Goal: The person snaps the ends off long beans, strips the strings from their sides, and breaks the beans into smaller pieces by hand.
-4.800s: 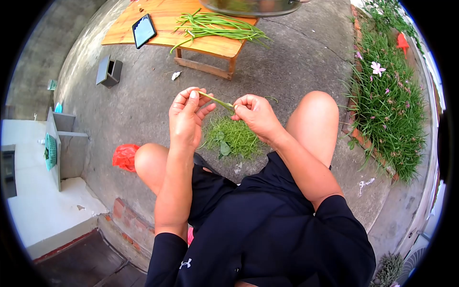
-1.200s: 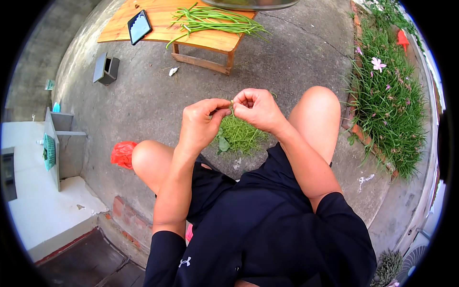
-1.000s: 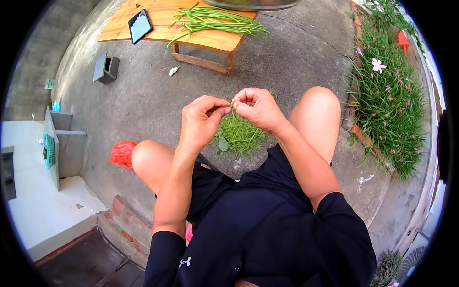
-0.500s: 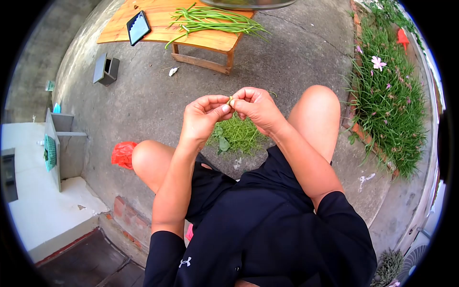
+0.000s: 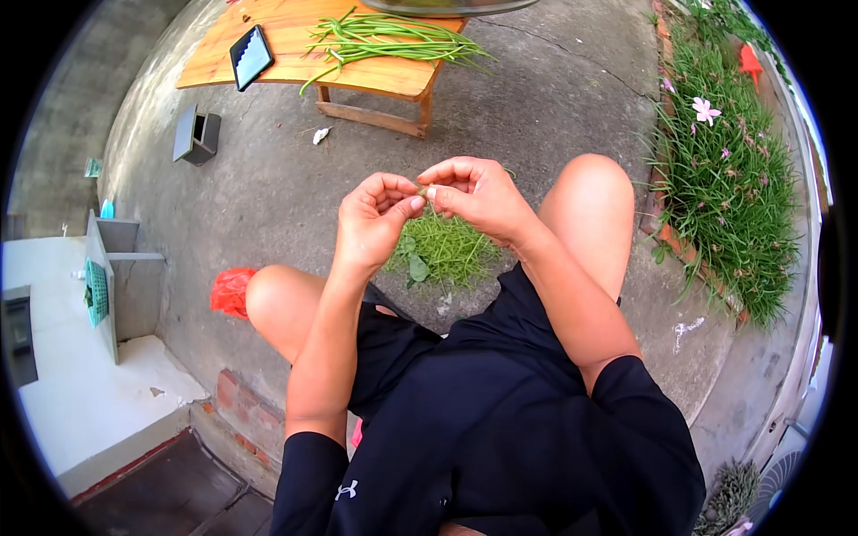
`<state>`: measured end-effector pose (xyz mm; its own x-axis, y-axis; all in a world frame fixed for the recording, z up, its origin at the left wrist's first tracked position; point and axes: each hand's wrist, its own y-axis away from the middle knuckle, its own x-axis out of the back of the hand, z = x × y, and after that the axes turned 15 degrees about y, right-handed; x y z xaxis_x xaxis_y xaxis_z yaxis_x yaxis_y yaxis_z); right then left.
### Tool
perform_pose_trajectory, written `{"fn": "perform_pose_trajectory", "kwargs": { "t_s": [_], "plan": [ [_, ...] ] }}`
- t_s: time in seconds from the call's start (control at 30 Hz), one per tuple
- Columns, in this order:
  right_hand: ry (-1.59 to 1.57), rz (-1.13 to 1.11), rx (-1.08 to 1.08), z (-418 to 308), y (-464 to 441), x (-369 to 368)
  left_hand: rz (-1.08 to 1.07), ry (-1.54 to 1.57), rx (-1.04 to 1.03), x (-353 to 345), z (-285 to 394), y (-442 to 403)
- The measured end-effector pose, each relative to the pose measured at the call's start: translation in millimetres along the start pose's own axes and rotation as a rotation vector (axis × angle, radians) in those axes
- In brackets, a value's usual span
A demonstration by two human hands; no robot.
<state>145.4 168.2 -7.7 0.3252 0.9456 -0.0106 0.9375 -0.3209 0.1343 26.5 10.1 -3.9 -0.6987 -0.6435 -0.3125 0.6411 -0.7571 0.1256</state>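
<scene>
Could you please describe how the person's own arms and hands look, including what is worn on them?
The left hand and right hand are bare, without gloves; no watch or bracelet shows. The forearms are uncovered below short, dark, plain sleeves.

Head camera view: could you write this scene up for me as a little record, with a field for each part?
Left hand: left hand pinching at its fingertips
Right hand: right hand meeting it at the same spot
Held: small green piece, mostly hidden by fingers
Ground beyond the lap: pile of green bits with a leaf
On the table: long green stems, some overhanging; dark-framed tablet
By the left knee: red bag
Far right: flower bed
</scene>
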Motion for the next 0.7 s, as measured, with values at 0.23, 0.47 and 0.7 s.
{"fn": "perform_pose_trajectory", "kwargs": {
  "t_s": [0.23, 0.47, 0.7],
  "plan": [
    [-0.16, -0.007, -0.059, 7.4, -2.5, 1.3, 0.018, 0.108, -0.009, -3.4, 3.9, 2.0],
    [-0.056, 0.032, -0.016, 8.1, -3.0, -4.1, 0.059, 0.161, 0.014, -4.5, 2.2, 2.0],
    [-0.301, -0.021, -0.106, 4.7, -2.0, -2.1, 0.096, 0.149, 0.016, -8.8, 4.5, 0.5]
  ]
}}
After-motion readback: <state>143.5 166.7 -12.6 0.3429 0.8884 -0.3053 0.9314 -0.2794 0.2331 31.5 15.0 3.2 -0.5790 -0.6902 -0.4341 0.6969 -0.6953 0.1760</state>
